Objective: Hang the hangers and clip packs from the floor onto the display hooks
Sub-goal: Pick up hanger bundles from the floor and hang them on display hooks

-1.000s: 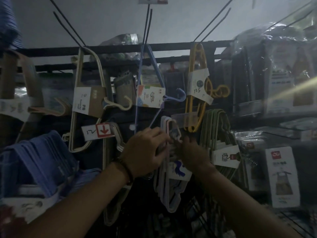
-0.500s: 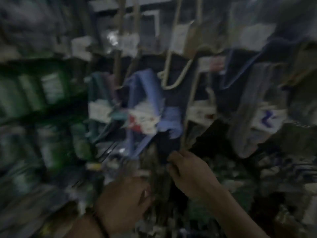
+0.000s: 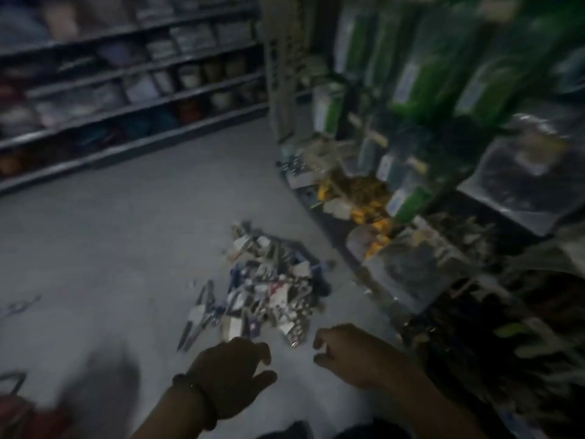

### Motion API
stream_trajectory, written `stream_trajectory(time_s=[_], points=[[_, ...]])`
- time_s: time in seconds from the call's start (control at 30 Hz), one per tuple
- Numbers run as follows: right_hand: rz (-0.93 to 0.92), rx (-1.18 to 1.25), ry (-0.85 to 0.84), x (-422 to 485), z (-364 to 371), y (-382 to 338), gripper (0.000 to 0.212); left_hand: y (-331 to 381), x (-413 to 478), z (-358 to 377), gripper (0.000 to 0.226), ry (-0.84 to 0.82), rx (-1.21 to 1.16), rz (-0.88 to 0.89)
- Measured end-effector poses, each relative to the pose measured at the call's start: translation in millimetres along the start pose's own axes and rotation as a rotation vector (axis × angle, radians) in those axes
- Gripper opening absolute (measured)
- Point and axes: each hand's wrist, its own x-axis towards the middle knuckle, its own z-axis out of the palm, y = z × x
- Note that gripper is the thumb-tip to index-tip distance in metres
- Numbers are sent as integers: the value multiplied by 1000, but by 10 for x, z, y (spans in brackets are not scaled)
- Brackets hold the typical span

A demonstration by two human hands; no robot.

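A jumbled pile of hangers and clip packs [image 3: 267,288] with white labels lies on the grey floor [image 3: 126,248], close to the foot of the display rack [image 3: 443,217] on the right. My left hand [image 3: 234,372], with a dark bracelet at the wrist, hovers just below the pile with loosely curled fingers and holds nothing. My right hand [image 3: 345,353] hangs beside it, fingers loosely bent, also without anything in it. Neither hand touches the pile. The view is dim and blurred.
The rack on the right carries green packs [image 3: 427,74], clear bags [image 3: 531,172] and yellow items [image 3: 364,198] low down. Dark shelving with folded goods [image 3: 126,77] runs along the far left. A red object [image 3: 19,413] sits at the bottom left corner.
My view has swung from the hanging hangers on the display down to the floor. Both hands have left the hanger pack on the hooks and dropped toward the pile.
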Motion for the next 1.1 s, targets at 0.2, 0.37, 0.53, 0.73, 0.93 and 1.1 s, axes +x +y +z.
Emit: stream_trajectory(time_s=[0.2,0.37,0.53,0.73,0.93,1.1], points=[[-29,-90,-256,859,216,-541,40,-896,-181,369,46,-63,-253,-218],[-117,-162,-298,1724,-51,-797,44,-1285,66,387,42,-17,-420,-361],[-143,-176,-393,2792,-494,-728,34,-1574,821,150,38,-65,-559,-442],[-74,-234,-198,4348,-812,-318,21,-2174,2311,-54,41,-27,-555,-386],[-3,-233,-228,5881,-181,241,27,-3052,3886,637,35,-86,-536,-321],[77,-263,-300,7080,777,948,25,-3637,5314,1683,41,-206,-666,-344]])
